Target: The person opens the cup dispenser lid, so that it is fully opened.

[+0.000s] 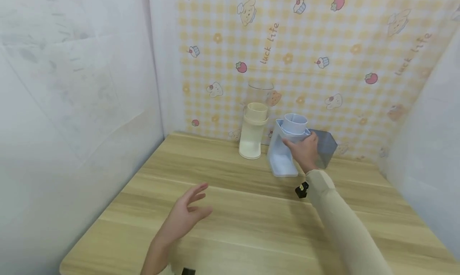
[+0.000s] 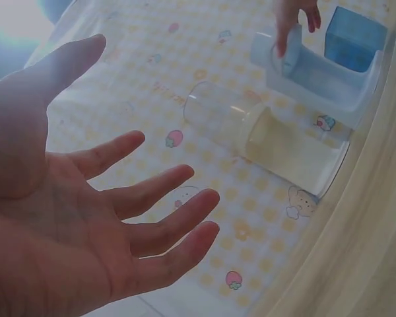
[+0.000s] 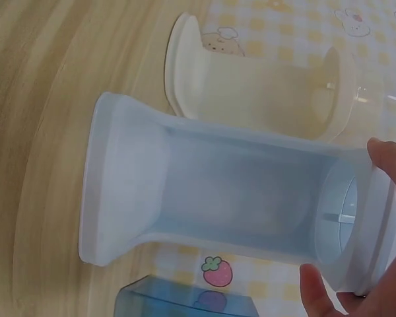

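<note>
My right hand (image 1: 304, 149) grips the upper part of a light blue dispenser stand (image 1: 282, 159) with a round collar on top. In the right wrist view, the thumb and fingertips sit on opposite sides of the collar end of the stand (image 3: 244, 191). A translucent blue square container (image 1: 325, 147) is just right of that hand, partly behind it. To the left stands a cream dispenser stand (image 1: 250, 141) with a clear cylinder (image 2: 211, 109) on it. My left hand (image 1: 183, 215) hovers over the near part of the table, palm bare and fingers spread, holding nothing.
The wooden table (image 1: 230, 223) backs onto a yellow-checked patterned sheet (image 1: 287, 79). White sheeting (image 1: 82, 107) closes off the left side, and more white covering (image 1: 427, 147) rises at the right. A small black item (image 1: 302, 190) is beside the right cuff.
</note>
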Motion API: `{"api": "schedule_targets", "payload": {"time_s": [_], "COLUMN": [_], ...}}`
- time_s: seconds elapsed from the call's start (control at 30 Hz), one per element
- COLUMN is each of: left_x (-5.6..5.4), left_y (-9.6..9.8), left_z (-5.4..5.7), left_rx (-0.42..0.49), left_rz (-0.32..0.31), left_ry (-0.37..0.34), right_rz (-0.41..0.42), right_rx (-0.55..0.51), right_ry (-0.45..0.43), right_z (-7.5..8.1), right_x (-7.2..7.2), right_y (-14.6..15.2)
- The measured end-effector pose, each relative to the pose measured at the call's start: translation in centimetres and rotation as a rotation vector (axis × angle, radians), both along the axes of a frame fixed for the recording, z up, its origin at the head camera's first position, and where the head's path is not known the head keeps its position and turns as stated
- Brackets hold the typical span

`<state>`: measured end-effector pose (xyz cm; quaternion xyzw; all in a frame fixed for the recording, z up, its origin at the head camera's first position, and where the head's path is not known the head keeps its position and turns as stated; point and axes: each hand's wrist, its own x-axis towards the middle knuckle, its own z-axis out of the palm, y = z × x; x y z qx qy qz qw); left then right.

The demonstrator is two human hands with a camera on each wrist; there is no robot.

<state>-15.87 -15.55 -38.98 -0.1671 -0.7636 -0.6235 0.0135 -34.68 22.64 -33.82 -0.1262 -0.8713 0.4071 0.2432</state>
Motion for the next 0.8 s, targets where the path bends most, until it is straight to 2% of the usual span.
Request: {"api": "schedule_targets", "payload": {"time_s": [0.23, 0.33, 0.47, 0.53, 0.63, 0.8], "left_x": [-2.9, -4.8, -6.8, -7.1, -6.7, -6.4], "left_y": [-0.6, 0.2, 1.9, 2.5, 2.6, 1.7], "left_z": [2.2, 2.9, 2.9, 2.5, 2.0, 1.9], "left_rx": [-0.04, -0.048, -0.014, 0.007, -0.019, -0.019], "left_rz": [-0.085, -0.105, -0.148, -0.171, -0.182, -0.155], "left_ry": [-0.019, -0.031, -0.022, -0.018, -0.021, -0.03], "right_rz": [0.006, 0.012, 0.011, 0.008, 0.012, 0.031], "right_rx": [-0.002, 0.002, -0.004, 0.009, 0.033, 0.061], "right_ry": [-0.003, -0.027, -0.077, -0.11, -0.16, -0.206], "right_z": [0.4, 1.0, 1.5, 1.5, 1.6, 2.0], "right_x": [-1.1, -0.9, -0.2, -0.2, -0.7, -2.2], "right_y": [-0.8, -0.4, 0.8, 1.2, 1.0, -0.4]}}
